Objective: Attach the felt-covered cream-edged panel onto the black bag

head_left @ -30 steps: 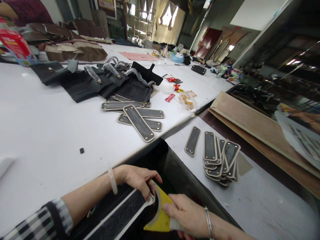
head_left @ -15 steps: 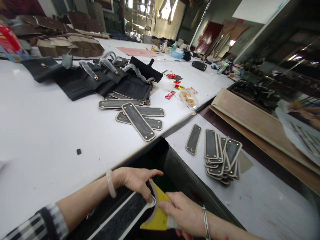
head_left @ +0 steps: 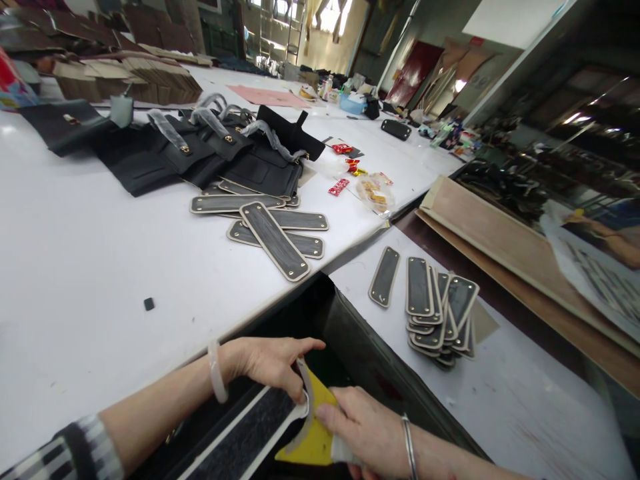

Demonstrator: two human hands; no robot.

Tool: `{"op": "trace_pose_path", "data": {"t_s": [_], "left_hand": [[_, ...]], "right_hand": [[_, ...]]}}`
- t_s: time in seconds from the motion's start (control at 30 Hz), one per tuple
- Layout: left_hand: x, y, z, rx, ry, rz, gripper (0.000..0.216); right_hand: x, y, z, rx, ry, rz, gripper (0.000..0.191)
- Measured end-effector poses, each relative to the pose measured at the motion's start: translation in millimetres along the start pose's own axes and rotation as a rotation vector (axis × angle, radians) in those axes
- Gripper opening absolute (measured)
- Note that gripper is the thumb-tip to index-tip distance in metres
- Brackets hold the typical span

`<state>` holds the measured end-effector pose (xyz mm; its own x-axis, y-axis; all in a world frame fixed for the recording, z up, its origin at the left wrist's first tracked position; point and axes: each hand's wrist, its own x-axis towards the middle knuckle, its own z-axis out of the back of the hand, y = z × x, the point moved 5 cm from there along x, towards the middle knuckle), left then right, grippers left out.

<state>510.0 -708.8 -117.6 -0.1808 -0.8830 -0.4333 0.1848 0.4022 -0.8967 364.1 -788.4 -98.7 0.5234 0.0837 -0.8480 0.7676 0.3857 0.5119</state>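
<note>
Head view: left hand (head_left: 267, 363) has index finger straighter than second ago, thumb at end of pale-edged black strip (head_left: 250, 433) below wrist; grip unclear. Right hand (head_left: 364, 427) clamped on yellow scraper (head_left: 313, 443), still by strip's end; work seemingly at same spot.

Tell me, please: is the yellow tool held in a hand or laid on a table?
Held: the right hand grips the yellow tool, thumb on its face, its curved edge close to the left hand.
</note>
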Motion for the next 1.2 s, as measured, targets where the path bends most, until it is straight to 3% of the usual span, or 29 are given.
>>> {"op": "trace_pose_path", "data": {"t_s": [0.33, 0.57, 1.2], "left_hand": [[-1, 1, -2, -0.091, 0.018, 0.011, 0.107], [2, 5, -5, -0.194, 0.026, 0.023, 0.110], [2, 11, -8, -0.298, 0.000, -0.016, 0.110]], "right_hand": [[3, 7, -6, 0.040, -0.096, 0.000, 0.037], [10, 1, -17, 0.116, -0.197, 0.182, 0.051], [8, 2, -11, 0.032, -0.039, -0.020, 0.041]]}}
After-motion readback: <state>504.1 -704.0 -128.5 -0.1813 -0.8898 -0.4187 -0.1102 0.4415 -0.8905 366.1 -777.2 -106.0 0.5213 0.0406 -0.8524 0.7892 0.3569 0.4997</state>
